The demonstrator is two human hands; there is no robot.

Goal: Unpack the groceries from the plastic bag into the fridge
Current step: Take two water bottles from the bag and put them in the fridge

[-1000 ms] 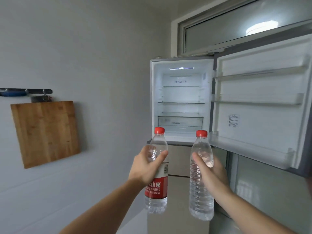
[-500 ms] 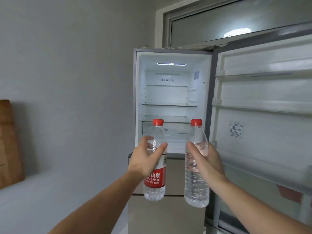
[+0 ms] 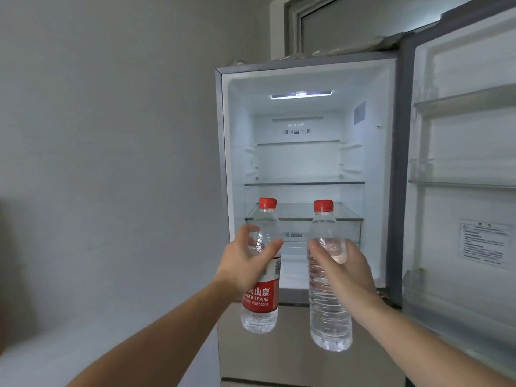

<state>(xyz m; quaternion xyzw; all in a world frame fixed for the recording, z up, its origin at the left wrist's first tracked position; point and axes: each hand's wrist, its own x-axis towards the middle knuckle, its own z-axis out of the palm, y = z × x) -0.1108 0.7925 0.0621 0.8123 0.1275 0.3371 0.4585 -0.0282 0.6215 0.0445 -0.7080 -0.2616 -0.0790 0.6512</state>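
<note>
I hold two upright clear water bottles with red caps in front of the open fridge (image 3: 223,163). My left hand (image 3: 243,263) is wrapped around the bottle with a red label (image 3: 261,300). My right hand (image 3: 343,272) grips the second bottle, which shows no label (image 3: 329,311). Both bottles hang in the air level with the fridge's lower glass shelf (image 3: 304,219), just outside the lit, bare compartment. The plastic bag is not in view.
The fridge door (image 3: 460,191) stands open on the right, with several door racks and a white sticker. A plain grey wall (image 3: 111,135) fills the left side. Below the open compartment is a closed lower drawer front (image 3: 279,358). A window frame sits above the fridge.
The view has swung right and closer to the fridge, so the wooden board on the wall has left the frame. Both hands keep the bottles upright, now nearer the fridge opening.
</note>
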